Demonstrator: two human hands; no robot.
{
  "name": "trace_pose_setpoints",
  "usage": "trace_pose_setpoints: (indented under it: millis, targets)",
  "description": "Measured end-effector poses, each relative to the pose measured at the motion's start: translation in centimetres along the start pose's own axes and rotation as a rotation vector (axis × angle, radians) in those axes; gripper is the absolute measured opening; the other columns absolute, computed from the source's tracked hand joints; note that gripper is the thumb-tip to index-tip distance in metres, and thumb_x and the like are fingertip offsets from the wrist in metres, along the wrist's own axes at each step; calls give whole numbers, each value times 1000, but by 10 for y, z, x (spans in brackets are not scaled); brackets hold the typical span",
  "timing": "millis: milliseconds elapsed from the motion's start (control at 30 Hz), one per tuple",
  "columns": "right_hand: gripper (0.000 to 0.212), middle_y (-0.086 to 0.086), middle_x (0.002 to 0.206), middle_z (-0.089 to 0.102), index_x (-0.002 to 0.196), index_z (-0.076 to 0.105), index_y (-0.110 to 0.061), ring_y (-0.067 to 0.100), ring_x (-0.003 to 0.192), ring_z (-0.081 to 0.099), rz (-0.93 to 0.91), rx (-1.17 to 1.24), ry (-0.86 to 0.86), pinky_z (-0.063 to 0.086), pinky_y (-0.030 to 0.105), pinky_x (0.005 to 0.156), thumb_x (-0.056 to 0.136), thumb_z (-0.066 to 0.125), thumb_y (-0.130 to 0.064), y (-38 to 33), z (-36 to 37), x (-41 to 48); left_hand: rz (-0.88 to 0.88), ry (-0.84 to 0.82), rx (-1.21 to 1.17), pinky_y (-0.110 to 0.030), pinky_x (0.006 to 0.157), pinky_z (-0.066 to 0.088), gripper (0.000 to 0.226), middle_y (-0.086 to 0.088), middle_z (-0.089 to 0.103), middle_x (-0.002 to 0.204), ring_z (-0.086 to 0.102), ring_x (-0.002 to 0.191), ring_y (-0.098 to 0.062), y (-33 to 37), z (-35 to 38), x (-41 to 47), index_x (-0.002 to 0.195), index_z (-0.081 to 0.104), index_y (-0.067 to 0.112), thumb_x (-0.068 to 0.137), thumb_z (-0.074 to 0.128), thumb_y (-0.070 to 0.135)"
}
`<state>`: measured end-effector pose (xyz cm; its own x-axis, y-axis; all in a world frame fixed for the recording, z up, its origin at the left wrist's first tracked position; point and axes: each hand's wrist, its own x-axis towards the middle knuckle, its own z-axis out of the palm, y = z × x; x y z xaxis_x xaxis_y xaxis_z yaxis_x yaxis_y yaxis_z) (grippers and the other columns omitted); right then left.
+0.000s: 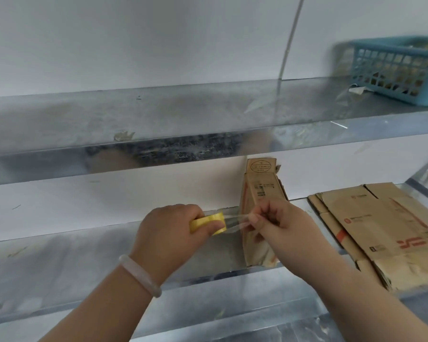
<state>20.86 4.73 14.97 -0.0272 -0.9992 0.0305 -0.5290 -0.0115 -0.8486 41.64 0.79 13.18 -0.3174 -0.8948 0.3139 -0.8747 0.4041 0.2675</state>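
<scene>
- Head cam: left hand point(168, 228) is curled round a yellow tape roll point(208, 222), held just above the lower metal shelf point(84, 255), mid-scene.
- Right hand point(279, 223) pinches the free end of the clear tape strip point(235, 222); only a short bit is drawn off the roll.
- Early days, I'd say: nothing cut, nothing stuck on the folded carton point(260, 191) standing just behind the hands, against the wall.
- Flat cartons point(381, 230) stacked to the right look untaped too.
- Writing: a round stamp on the carton's top flap and red logo marks on the flat ones, all too blurry to read.
</scene>
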Motion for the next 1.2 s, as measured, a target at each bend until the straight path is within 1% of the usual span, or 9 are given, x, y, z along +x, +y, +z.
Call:
trace_pose_setpoints:
  millis: [100, 167, 267, 400, 500, 633, 833, 1033, 1200]
  targets:
    - [8, -1, 80, 75, 88, 67, -13, 12, 78, 71, 123, 353, 27, 58, 35, 77, 93, 61, -11, 1, 3, -5, 15, 37, -45, -25, 53, 39, 62, 10, 52, 59, 50, 58, -5, 3, 0, -2, 71, 57, 30, 74, 21, 80]
    - [6, 4, 75, 74, 93, 68, -11, 15, 72, 71, 175, 456, 57, 58, 34, 73, 87, 67, -8, 2, 2, -9, 44, 48, -67, -26, 52, 40, 59, 11, 51, 58, 49, 57, -5, 6, 0, -3, 69, 57, 30, 75, 24, 78]
    - [15, 8, 77, 73, 91, 73, -18, 18, 74, 72, 173, 378, 64, 60, 32, 71, 77, 81, -19, 7, -1, -16, 87, 44, -81, -27, 51, 38, 59, 10, 51, 57, 49, 56, -6, 10, 1, -2, 68, 56, 28, 75, 25, 78]
    - [7, 4, 74, 73, 78, 72, -18, 16, 68, 71, 130, 200, 103, 57, 21, 62, 81, 78, -22, 10, -8, -23, 151, 38, -141, -29, 56, 38, 63, 12, 55, 56, 52, 57, -7, 14, 4, -2, 71, 62, 30, 72, 30, 84]
    - [9, 5, 77, 74, 82, 68, -10, 22, 75, 72, 118, 291, 115, 60, 32, 72, 85, 72, -16, 11, -17, -24, 174, 5, -276, -31, 59, 41, 70, 12, 57, 60, 53, 63, -6, 8, 5, -3, 75, 62, 31, 69, 26, 91]
    - [8, 8, 84, 76, 86, 66, -7, 25, 82, 74, 161, 389, 118, 58, 49, 84, 88, 69, -14, 17, -23, -25, 217, -12, -369, -30, 61, 39, 60, 10, 55, 62, 51, 67, -7, 3, 3, -6, 80, 61, 35, 77, 28, 84]
    - [9, 8, 73, 74, 86, 64, -3, 24, 70, 74, 141, 334, 172, 60, 38, 76, 90, 66, -11, 33, -37, -28, 217, 80, 7, -31, 53, 43, 63, 13, 55, 56, 51, 55, -6, 14, 9, 2, 72, 61, 32, 76, 28, 85]
    - [9, 6, 72, 74, 81, 66, -10, 24, 69, 73, 211, 328, 229, 59, 37, 72, 90, 66, -12, 61, -56, -16, 235, 55, -229, -31, 64, 45, 53, 17, 58, 76, 53, 72, -7, 13, 30, 4, 101, 66, 34, 87, 34, 73]
    - [10, 1, 76, 75, 86, 67, -10, 18, 68, 73, 270, 253, 174, 59, 41, 81, 92, 64, -17, 85, -61, -5, 202, 111, -70, -29, 61, 42, 50, 16, 50, 70, 51, 68, -10, 24, 53, 7, 105, 69, 35, 85, 40, 70]
